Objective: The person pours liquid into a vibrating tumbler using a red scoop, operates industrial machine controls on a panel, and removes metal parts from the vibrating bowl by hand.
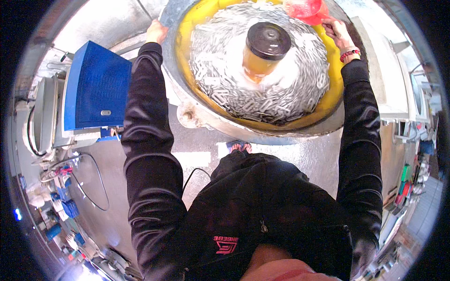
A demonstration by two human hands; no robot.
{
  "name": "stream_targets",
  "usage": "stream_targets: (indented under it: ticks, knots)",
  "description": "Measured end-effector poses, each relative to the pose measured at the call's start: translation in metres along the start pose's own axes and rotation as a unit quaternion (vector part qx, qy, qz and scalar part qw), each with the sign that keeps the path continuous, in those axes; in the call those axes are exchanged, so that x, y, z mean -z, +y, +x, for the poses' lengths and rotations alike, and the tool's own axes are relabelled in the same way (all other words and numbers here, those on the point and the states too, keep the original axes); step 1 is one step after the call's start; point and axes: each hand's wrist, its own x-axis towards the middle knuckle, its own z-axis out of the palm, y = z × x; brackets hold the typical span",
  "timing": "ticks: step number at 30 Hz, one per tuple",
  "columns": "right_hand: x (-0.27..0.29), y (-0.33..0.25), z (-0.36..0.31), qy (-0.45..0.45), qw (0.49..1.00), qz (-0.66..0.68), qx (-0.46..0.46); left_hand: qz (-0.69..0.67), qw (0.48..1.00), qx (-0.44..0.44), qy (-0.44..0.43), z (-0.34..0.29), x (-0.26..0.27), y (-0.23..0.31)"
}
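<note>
A large round vibratory tub (341, 89) with a yellow lining stands in front of me. Small silvery metal parts (262, 105), many of them long loops, fill it and look smeared by motion. From its middle rises a yellow column with a black cap (268, 40). My right hand (336, 33), a red bead bracelet at its wrist, is closed on the handle of a red plastic scoop (307, 9) over the tub's far right side; the scoop is cut by the upper edge. My left hand (157, 33) grips the tub's outer rim at the far left, its fingers partly hidden.
Beside my left arm stands a blue metal box (97, 89). A dark cable (101, 187) loops over the floor below it. At right is a pale, box-like container (382, 70). Blue bins (70, 208) and other goods line the left side.
</note>
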Motion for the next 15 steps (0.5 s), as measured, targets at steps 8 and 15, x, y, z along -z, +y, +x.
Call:
stream_targets:
  ticks: [8, 15]
  knots:
    - [-0.033, -0.058, -0.086, 0.009, 0.818, -0.550, 0.167, 0.013, 1.000, -0.024, -0.014, 0.013, -0.009, -0.029]
    - [-0.031, -0.064, -0.041, 0.093, 0.802, -0.538, 0.241, 0.011, 1.000, 0.012, -0.008, 0.012, -0.006, -0.024]
